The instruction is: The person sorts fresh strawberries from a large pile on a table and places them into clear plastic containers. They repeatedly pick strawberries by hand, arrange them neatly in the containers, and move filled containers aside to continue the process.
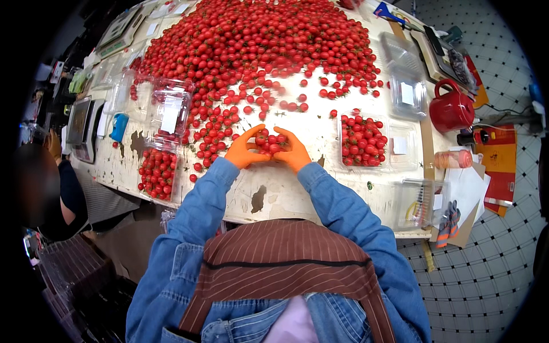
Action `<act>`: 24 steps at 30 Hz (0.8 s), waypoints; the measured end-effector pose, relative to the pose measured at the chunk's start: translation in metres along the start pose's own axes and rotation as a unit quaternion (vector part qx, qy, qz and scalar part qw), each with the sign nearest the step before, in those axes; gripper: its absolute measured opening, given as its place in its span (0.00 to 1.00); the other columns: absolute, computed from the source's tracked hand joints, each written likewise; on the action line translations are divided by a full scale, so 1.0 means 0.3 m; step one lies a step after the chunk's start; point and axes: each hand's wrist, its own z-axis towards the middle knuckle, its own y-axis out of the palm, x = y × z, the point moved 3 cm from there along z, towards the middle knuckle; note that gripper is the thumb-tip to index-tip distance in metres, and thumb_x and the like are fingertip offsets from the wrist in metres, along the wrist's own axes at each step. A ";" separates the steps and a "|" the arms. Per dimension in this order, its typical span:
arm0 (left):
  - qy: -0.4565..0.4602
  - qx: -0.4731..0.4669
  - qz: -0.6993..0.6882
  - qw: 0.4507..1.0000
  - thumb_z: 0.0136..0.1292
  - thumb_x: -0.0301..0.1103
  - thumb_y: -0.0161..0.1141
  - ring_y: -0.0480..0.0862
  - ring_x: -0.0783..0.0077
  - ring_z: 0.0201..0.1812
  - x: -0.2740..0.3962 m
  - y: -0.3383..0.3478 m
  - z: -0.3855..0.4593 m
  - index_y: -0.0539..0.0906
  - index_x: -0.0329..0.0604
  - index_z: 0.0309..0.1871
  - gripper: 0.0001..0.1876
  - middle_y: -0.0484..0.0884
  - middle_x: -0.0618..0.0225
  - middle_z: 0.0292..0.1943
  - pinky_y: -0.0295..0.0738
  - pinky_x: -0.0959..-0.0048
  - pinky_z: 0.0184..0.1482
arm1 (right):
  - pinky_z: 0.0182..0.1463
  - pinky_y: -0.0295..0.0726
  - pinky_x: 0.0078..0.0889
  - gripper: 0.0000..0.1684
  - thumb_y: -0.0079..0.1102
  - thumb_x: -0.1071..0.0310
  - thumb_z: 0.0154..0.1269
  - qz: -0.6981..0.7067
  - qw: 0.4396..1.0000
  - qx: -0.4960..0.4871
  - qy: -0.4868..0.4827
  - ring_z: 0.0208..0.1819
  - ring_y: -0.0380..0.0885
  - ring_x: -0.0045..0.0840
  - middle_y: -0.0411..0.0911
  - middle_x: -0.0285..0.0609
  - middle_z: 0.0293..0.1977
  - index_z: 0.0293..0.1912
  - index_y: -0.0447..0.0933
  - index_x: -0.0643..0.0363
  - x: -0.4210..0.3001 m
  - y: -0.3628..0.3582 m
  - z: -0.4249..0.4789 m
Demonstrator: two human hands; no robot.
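Note:
My left hand [244, 150] and my right hand [295, 149], both in orange gloves, curve around a small cluster of cherry tomatoes [270, 141] low over the white table [283, 193]. The fingertips nearly meet behind the cluster and in front of it. Beyond the hands spreads a large pile of red cherry tomatoes [257, 38], some with green stems. To the right, an open clear plastic clamshell, its lid [405, 162] folded out, holds tomatoes [363, 141]. Another tomato-filled clear container [175, 171] stands left of my left arm.
Clear plastic clamshells [171, 92] lie at left, others [407, 96] at right. Scales [83, 128] stand along the left side. A red pitcher [451, 106], a jar [453, 158] and striped gloves [448, 225] line the right edge. Another person [70, 201] is at the left.

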 end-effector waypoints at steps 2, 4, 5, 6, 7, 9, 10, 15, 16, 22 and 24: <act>0.036 0.016 0.033 0.999 0.43 0.28 0.78 0.77 0.66 0.59 0.016 0.025 -0.003 0.65 0.44 0.72 0.49 0.72 0.61 0.64 0.77 0.66 0.58 | 0.55 0.78 0.28 0.44 0.61 0.83 0.48 -0.025 1.000 0.012 -0.014 0.53 0.74 0.28 0.70 0.43 0.54 0.67 0.67 0.52 -0.047 -0.001 -0.042; 0.071 0.020 0.075 0.994 0.44 0.29 0.78 0.76 0.67 0.60 0.078 0.085 -0.006 0.68 0.44 0.71 0.47 0.74 0.60 0.62 0.76 0.67 0.60 | 0.56 0.77 0.28 0.43 0.62 0.82 0.48 -0.061 0.997 0.033 -0.042 0.52 0.74 0.28 0.70 0.43 0.54 0.66 0.68 0.51 -0.080 -0.024 -0.080; 0.070 0.015 0.105 0.992 0.46 0.28 0.77 0.77 0.68 0.59 0.094 0.105 0.007 0.67 0.44 0.71 0.46 0.74 0.60 0.63 0.75 0.67 0.60 | 0.57 0.77 0.29 0.43 0.63 0.82 0.48 -0.079 0.994 0.044 -0.055 0.52 0.73 0.27 0.70 0.43 0.54 0.66 0.69 0.51 -0.101 -0.042 -0.103; 0.057 0.001 0.059 0.997 0.46 0.28 0.77 0.77 0.68 0.59 0.127 0.136 0.008 0.68 0.44 0.71 0.45 0.73 0.60 0.63 0.75 0.67 0.60 | 0.58 0.76 0.28 0.42 0.64 0.80 0.47 -0.083 0.993 0.061 -0.063 0.51 0.73 0.27 0.71 0.42 0.54 0.65 0.70 0.51 -0.126 -0.053 -0.126; 0.043 -0.013 0.012 0.999 0.46 0.28 0.77 0.77 0.68 0.59 0.153 0.175 0.014 0.68 0.45 0.71 0.45 0.73 0.60 0.64 0.75 0.67 0.60 | 0.58 0.76 0.28 0.42 0.64 0.80 0.47 -0.112 0.988 0.079 -0.077 0.52 0.73 0.27 0.72 0.42 0.54 0.65 0.70 0.51 -0.152 -0.080 -0.148; 0.106 -0.040 0.046 0.992 0.47 0.28 0.77 0.77 0.68 0.59 0.185 0.261 0.082 0.68 0.45 0.70 0.44 0.72 0.61 0.64 0.76 0.68 0.59 | 0.57 0.76 0.27 0.42 0.64 0.79 0.47 -0.169 0.973 0.115 -0.105 0.53 0.73 0.27 0.72 0.41 0.54 0.65 0.70 0.52 -0.216 -0.162 -0.203; 0.153 -0.039 0.105 0.982 0.47 0.29 0.77 0.77 0.69 0.58 0.205 0.297 0.119 0.69 0.45 0.70 0.44 0.72 0.61 0.64 0.76 0.69 0.58 | 0.58 0.76 0.27 0.42 0.64 0.79 0.47 -0.166 0.971 0.123 -0.117 0.56 0.72 0.26 0.72 0.42 0.57 0.65 0.70 0.53 -0.253 -0.196 -0.224; 0.189 -0.090 0.095 0.973 0.50 0.30 0.75 0.80 0.70 0.54 0.316 0.555 0.294 0.68 0.45 0.71 0.42 0.74 0.60 0.62 0.78 0.71 0.55 | 0.57 0.77 0.24 0.42 0.60 0.83 0.48 -0.059 0.967 0.165 -0.187 0.57 0.74 0.24 0.73 0.42 0.58 0.66 0.68 0.56 -0.402 -0.431 -0.319; 0.195 -0.109 0.105 0.969 0.51 0.31 0.74 0.80 0.71 0.53 0.314 0.595 0.334 0.68 0.46 0.71 0.42 0.74 0.61 0.62 0.78 0.72 0.55 | 0.56 0.77 0.24 0.40 0.58 0.83 0.50 -0.140 0.957 0.193 -0.162 0.55 0.75 0.23 0.74 0.42 0.57 0.66 0.68 0.56 -0.426 -0.470 -0.333; 0.279 -0.212 0.263 0.899 0.55 0.27 0.67 0.77 0.66 0.61 0.294 0.665 0.439 0.68 0.49 0.71 0.37 0.72 0.60 0.66 0.78 0.71 0.55 | 0.47 0.81 0.22 0.34 0.54 0.82 0.59 -0.382 0.882 0.220 -0.169 0.49 0.78 0.22 0.74 0.51 0.57 0.66 0.70 0.56 -0.451 -0.637 -0.384; 0.173 -0.220 0.171 0.945 0.56 0.24 0.64 0.76 0.64 0.62 0.324 0.612 0.434 0.69 0.47 0.71 0.36 0.72 0.61 0.66 0.78 0.70 0.56 | 0.51 0.80 0.23 0.33 0.53 0.82 0.60 -0.265 0.920 0.258 -0.128 0.51 0.78 0.23 0.74 0.50 0.57 0.65 0.71 0.55 -0.431 -0.688 -0.405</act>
